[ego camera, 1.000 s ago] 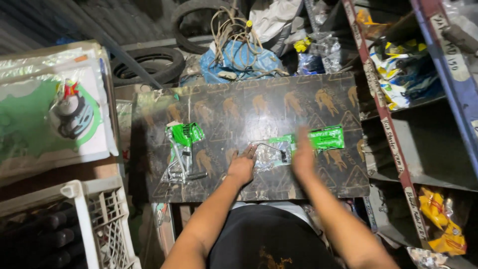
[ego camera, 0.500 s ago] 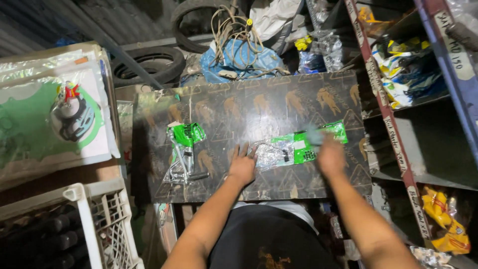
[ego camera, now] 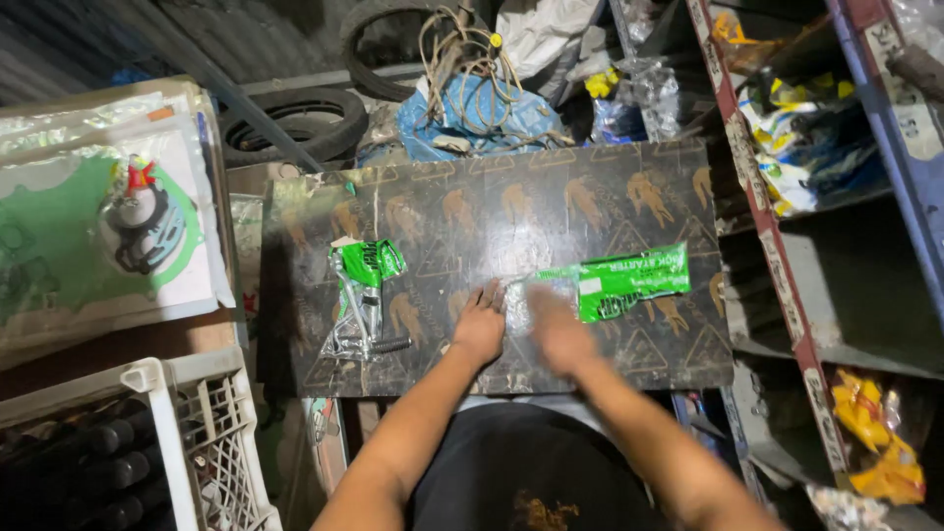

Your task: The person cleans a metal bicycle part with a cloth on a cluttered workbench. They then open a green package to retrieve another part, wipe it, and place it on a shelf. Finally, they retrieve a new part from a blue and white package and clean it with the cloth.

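Pressing down from above, your left hand (ego camera: 479, 329) lies flat and spread beside the clear plastic pouch with a green header card (ego camera: 600, 287) on the dark printed board (ego camera: 551, 187); your right hand (ego camera: 559, 329) is blurred, its grip impossible to tell. Light, floppy and slick, the pouch looks best pinched at its stiffer green end. A second green-topped pouch holding a metal lever (ego camera: 362, 300) lies well left.

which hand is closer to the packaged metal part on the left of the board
Left. The left hand lies just right of the packaged metal part; the right hand is farther right, on the clear-and-green packet.
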